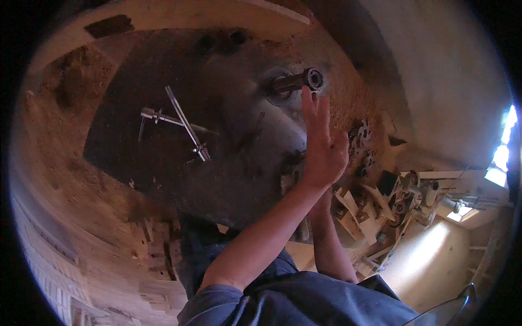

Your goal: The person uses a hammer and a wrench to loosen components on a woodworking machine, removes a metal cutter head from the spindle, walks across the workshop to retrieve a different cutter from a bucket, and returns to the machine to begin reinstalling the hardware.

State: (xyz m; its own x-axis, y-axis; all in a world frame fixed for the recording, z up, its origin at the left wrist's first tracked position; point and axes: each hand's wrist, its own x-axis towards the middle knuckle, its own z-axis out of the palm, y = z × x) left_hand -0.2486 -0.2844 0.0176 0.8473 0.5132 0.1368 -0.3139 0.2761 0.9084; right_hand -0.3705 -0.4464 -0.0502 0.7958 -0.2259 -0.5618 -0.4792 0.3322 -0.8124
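My left hand [324, 136] reaches across the dark metal machine table [228, 175] with its fingers extended and partly spread. Two fingertips are at, or just in front of, the ringed end of a dark upright spindle [314, 78]; contact cannot be told. I see nothing held in this hand. My right forearm [332, 248] runs up behind the left wrist, which hides the right hand. To the left, two slim metal tools with sliding jaws, one a barred tool [183, 118] and the other a crossing barred tool [163, 117], lie crossed on the table.
Toothed metal cutters or rings [362, 136] lie to the right of my left hand. Wood offcuts [363, 216] and machine parts [403, 203] are piled further right. A dark flat object [109, 26] lies at the upper left. Stacked wood pieces [157, 248] show at the lower left.
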